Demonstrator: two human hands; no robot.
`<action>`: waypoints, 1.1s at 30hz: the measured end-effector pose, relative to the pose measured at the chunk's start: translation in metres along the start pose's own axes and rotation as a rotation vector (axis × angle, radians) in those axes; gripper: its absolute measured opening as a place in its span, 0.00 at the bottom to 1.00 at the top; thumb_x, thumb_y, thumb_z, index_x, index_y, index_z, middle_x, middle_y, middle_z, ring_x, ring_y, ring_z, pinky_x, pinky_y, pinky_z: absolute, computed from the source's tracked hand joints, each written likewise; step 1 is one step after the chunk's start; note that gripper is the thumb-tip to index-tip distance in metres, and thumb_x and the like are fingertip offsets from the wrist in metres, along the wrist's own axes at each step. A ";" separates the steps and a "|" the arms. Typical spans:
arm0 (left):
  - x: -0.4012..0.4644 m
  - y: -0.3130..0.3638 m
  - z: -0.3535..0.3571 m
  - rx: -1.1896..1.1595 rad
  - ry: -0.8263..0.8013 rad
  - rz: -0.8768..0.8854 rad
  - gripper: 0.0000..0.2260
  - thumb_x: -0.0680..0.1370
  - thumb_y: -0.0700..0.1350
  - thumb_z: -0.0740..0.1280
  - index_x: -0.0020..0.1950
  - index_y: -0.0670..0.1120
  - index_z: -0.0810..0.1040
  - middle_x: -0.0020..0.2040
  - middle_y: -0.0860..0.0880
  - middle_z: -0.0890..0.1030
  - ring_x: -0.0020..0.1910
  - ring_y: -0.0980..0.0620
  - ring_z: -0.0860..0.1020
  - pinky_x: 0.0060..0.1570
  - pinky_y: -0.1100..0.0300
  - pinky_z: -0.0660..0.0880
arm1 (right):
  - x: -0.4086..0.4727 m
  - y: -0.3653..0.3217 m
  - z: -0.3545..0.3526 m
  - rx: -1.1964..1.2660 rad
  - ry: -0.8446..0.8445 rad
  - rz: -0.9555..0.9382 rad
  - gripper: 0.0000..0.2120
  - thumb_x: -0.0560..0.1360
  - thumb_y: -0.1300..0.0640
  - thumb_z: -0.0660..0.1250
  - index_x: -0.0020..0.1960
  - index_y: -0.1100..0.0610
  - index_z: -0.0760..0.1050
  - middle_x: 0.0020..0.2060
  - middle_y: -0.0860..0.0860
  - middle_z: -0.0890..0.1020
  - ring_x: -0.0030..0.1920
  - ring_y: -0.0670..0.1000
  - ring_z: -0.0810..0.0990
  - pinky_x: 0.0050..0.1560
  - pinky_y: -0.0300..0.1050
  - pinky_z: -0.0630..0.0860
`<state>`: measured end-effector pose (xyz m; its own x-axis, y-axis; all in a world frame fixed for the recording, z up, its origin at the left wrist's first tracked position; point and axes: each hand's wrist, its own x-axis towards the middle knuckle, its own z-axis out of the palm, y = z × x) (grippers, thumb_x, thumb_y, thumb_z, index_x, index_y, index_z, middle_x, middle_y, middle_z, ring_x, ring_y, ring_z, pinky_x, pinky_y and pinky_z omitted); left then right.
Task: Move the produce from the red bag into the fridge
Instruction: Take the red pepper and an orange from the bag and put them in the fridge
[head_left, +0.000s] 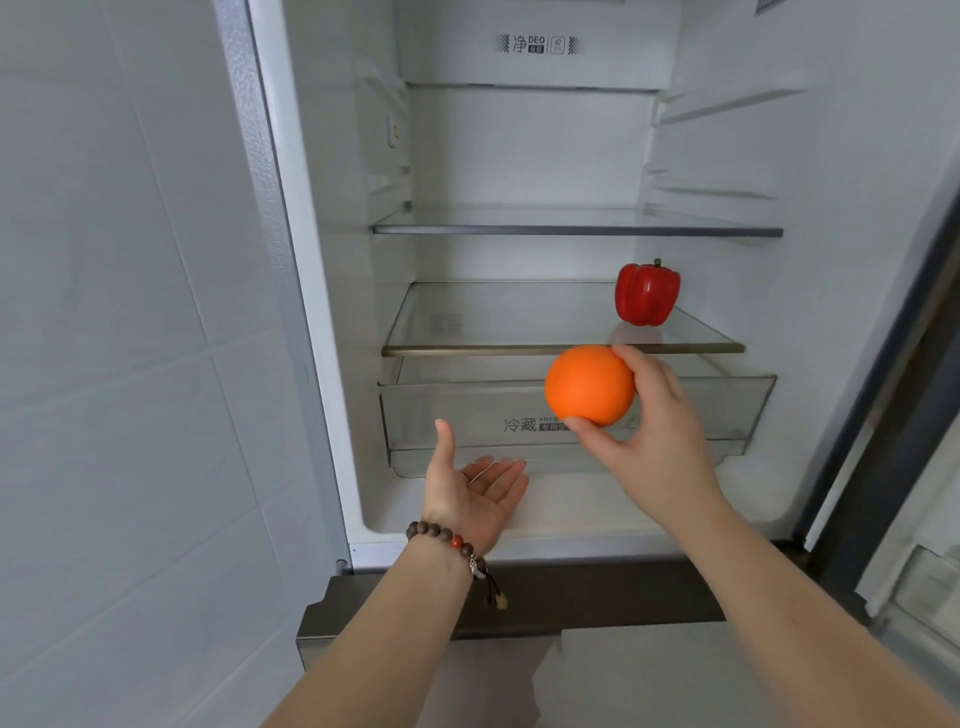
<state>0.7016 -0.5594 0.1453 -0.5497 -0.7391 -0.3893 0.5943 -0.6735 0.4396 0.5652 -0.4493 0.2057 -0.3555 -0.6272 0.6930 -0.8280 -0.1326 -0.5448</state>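
1. Right hand (649, 415) grips orange (589, 384): thumb curled under it, fingertips over the top right side
2. Orange held in the air in front of the drawer (467, 415), just below the front edge of the lower shelf (493, 332), touching neither as far as visible
3. Left hand (478, 488) palm up, fingers straight and relaxed, thumb raised, holding nothing; hovers low in front of the drawer, left of and below the orange
4. Bead bracelet (447, 540) on left wrist
5. Red pepper (647, 293) upright on lower shelf, right rear, stem up, behind and above the orange, well apart from both hands
6. Fridge (332, 312) open; upper shelf (571, 226) above pepper
7. Red bag out of view
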 end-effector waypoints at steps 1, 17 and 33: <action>-0.006 0.000 -0.003 0.000 -0.001 -0.002 0.36 0.67 0.65 0.69 0.57 0.36 0.70 0.57 0.35 0.74 0.54 0.37 0.77 0.55 0.44 0.75 | 0.007 -0.007 0.000 0.010 -0.022 -0.014 0.34 0.66 0.48 0.74 0.68 0.48 0.63 0.64 0.48 0.69 0.58 0.44 0.69 0.53 0.34 0.65; -0.067 -0.018 -0.024 0.019 0.027 -0.013 0.36 0.67 0.66 0.68 0.56 0.35 0.72 0.56 0.36 0.77 0.53 0.39 0.80 0.56 0.46 0.75 | 0.106 -0.048 0.094 -0.082 -1.038 -0.032 0.31 0.68 0.51 0.74 0.68 0.54 0.68 0.63 0.51 0.75 0.59 0.49 0.75 0.65 0.46 0.69; -0.069 -0.019 -0.023 0.016 0.041 0.002 0.36 0.67 0.66 0.68 0.57 0.34 0.72 0.55 0.35 0.79 0.51 0.39 0.81 0.55 0.48 0.76 | 0.109 -0.039 0.127 -0.486 -1.354 -0.148 0.44 0.67 0.49 0.75 0.75 0.53 0.54 0.73 0.50 0.64 0.71 0.50 0.65 0.71 0.45 0.61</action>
<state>0.7414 -0.4959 0.1445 -0.5235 -0.7405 -0.4215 0.5854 -0.6720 0.4535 0.6135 -0.6100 0.2429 0.1927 -0.8990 -0.3933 -0.9808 -0.1635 -0.1067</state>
